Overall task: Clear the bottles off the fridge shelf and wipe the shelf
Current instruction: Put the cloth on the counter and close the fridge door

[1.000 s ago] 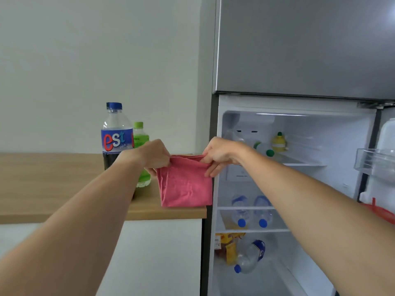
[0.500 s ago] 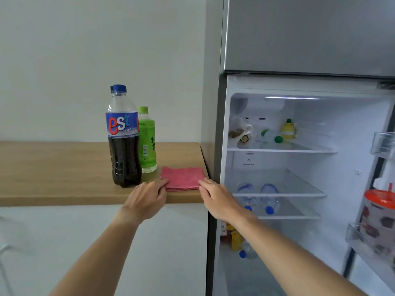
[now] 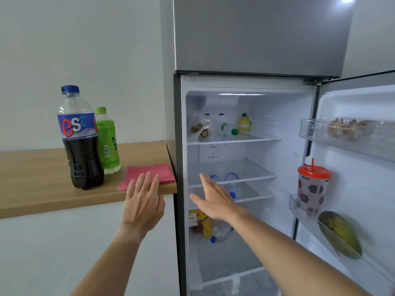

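A folded pink cloth (image 3: 149,174) lies at the right end of the wooden counter (image 3: 42,189), beside the open fridge. A cola bottle (image 3: 80,142) with a blue cap and a green tea bottle (image 3: 108,142) stand upright on the counter to the left of the cloth. The middle glass fridge shelf (image 3: 245,171) is bare. My left hand (image 3: 143,201) hovers open just in front of the cloth, holding nothing. My right hand (image 3: 213,199) is open with fingers spread in front of the fridge's lower shelves.
Water bottles (image 3: 232,180) lie on the shelf below the bare one, another lies at the bottom (image 3: 220,233) by yellow packets. The top shelf holds a bag, a lying bottle and a yellow bottle (image 3: 244,122). The open door (image 3: 363,189) carries a red-lidded cup (image 3: 313,189) and a fruit.
Both hands held the pink cloth up, then laid it folded on the counter and let go. Now both hands have lifted off it, the right one moving toward the fridge.
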Demonstrator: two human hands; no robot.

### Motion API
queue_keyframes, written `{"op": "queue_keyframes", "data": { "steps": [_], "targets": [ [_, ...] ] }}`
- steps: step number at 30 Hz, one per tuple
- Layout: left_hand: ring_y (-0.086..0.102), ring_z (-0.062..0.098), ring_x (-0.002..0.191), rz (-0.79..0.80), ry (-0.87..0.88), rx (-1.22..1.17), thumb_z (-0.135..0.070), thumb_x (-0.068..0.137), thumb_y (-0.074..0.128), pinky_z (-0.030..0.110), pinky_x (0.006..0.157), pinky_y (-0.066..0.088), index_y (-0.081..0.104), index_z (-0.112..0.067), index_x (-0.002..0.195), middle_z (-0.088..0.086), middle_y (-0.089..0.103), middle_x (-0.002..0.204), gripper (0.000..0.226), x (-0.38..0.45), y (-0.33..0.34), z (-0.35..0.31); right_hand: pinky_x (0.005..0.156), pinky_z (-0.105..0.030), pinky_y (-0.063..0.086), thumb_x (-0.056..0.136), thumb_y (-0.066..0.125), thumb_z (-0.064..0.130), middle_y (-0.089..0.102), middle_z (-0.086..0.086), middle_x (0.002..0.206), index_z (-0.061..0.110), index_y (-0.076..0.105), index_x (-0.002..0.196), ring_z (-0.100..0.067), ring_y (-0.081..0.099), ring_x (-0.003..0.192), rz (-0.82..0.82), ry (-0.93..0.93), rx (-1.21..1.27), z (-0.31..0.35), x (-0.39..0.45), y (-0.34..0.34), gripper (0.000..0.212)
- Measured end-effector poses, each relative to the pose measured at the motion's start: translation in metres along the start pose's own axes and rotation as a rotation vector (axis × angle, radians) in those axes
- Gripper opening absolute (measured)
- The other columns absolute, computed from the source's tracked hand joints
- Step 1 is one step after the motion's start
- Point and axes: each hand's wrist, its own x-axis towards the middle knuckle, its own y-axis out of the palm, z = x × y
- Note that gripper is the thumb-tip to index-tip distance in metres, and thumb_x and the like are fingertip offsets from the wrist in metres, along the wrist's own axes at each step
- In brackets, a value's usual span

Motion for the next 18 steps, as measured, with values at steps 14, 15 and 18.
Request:
{"op": "queue_keyframes", "data": {
  "steps": [14, 15, 18],
  "targets": [
    [0.034, 0.054, 0.133, 0.04, 0.062, -0.013, -0.042, 0.079, 0.036, 0.063, 0.108, 0.024, 0.045, 0.0, 0.144, 0.033, 0.04, 0.144, 0.078, 0.005, 0.023, -0.051, 0.121, -0.057, 0.009, 0.097, 0.046, 0.047, -0.003, -0.022, 0.167, 0.003, 0.001, 0.158, -0.047, 0.002, 0.151, -0.121, 0.809, -0.462, -0.175, -0.15, -0.052, 0.089],
    [0.034, 0.055, 0.133, 0.034, 0.072, -0.017, -0.043, 0.079, 0.038, 0.063, 0.108, 0.023, 0.045, 0.0, 0.144, 0.034, 0.04, 0.144, 0.078, 0.005, 0.025, -0.051, 0.121, -0.056, 0.011, 0.097, 0.047, 0.047, -0.004, -0.021, 0.167, 0.004, 0.002, 0.159, -0.047, 0.001, 0.152, -0.127, 0.79, -0.475, -0.177, -0.156, -0.05, 0.088],
    [0.031, 0.054, 0.134, 0.018, 0.082, -0.019, -0.036, 0.084, 0.057, 0.064, 0.109, 0.023, 0.043, 0.0, 0.144, 0.033, 0.037, 0.145, 0.071, 0.005, 0.029, -0.046, 0.121, -0.054, 0.018, 0.096, 0.051, 0.046, -0.006, -0.025, 0.166, 0.007, 0.006, 0.159, -0.047, -0.002, 0.152, -0.132, 0.774, -0.485, -0.171, -0.162, -0.044, 0.087]
  ]
}}
